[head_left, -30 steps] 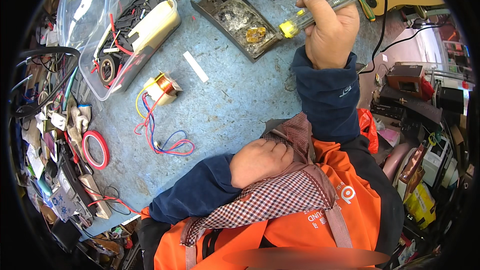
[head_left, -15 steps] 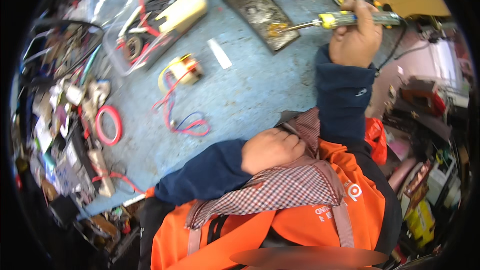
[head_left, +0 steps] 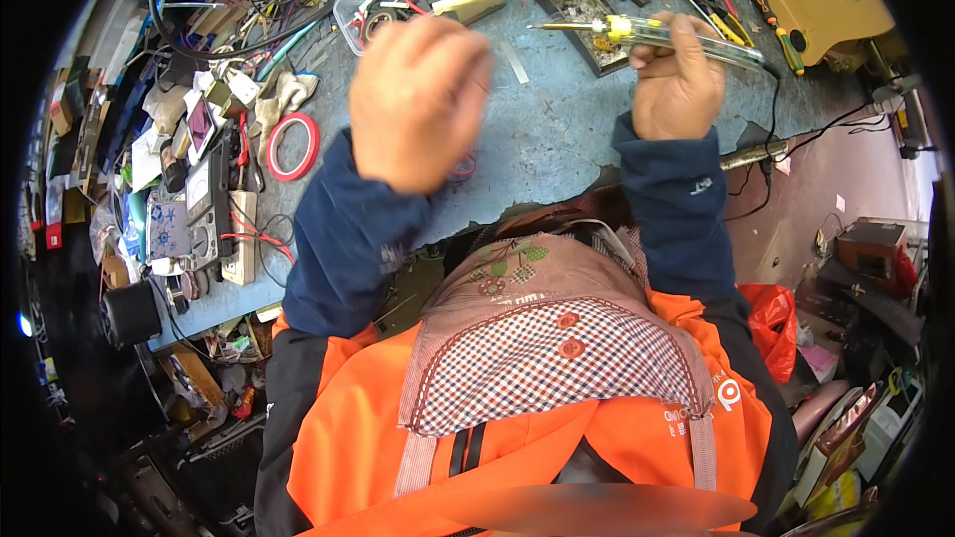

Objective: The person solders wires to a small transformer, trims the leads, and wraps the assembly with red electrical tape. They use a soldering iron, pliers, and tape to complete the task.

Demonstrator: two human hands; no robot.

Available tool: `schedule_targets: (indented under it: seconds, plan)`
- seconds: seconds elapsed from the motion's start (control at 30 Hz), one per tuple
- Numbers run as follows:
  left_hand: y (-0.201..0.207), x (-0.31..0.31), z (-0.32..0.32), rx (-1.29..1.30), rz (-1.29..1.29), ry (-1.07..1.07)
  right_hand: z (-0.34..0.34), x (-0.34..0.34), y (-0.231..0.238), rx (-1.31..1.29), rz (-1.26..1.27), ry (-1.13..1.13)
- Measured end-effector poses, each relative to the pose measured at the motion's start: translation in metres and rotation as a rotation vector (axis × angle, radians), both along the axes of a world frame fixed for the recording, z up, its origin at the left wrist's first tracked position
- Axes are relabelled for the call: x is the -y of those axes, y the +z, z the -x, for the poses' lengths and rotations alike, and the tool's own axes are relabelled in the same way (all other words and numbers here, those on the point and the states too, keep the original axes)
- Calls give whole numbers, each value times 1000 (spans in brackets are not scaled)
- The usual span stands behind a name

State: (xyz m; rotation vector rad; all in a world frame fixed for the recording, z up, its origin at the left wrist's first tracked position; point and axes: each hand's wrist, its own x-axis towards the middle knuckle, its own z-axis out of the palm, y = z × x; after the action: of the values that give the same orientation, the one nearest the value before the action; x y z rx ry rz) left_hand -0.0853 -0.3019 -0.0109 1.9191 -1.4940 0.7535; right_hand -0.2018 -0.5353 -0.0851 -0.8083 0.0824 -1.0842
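My right hand [head_left: 680, 75] grips the clear handle of a soldering iron [head_left: 652, 32] with a yellow collar, its tip pointing left. The iron passes above a dark shallow tray [head_left: 612, 62] holding grey and amber residue. My left hand [head_left: 418, 104] is raised over the left part of the bench, its back toward me. Its fingers look curled but are smeared by motion, and whatever is in or beneath them is hidden. A bit of pink and blue wire [head_left: 465, 167] shows below that hand. A thin white strip [head_left: 515, 62] lies between the hands.
A clear plastic box [head_left: 348, 25] of parts stands at the back left. Red tape [head_left: 292, 147] lies near heaped clutter on the left. Screwdrivers and pliers [head_left: 711, 15] lie at the back right. The iron's black cord [head_left: 774, 119] drops over the bench's right edge.
My left hand has risen from my apron to over the bench, covering the wired coil. My right hand has lifted the iron's tip off the tray and leftward. The view has shifted.
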Motion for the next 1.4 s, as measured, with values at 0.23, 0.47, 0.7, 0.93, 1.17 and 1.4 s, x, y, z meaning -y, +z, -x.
schedule_targets:
  seconds: [0.23, 0.47, 0.7, 0.93, 1.17, 1.4]
  plan:
    - [-31, -8, -38, 30, -30, -86, -10, -15, -17, -113, -30, 45]
    - [-41, -11, -43, -3, -128, -83, -11, -15, -19, -213, 34, 137]
    - [-48, -11, -52, -12, -121, -110, -14, -10, -22, -222, 16, 207]
    - [-48, -14, -55, -76, -108, -127, -13, -7, -25, -210, 27, 272]
    - [-40, -25, -62, -210, -192, -191, -15, -6, -28, -207, 17, 355]
    - [-43, -28, -66, -247, -203, -216, -16, -5, -28, -217, 6, 354]
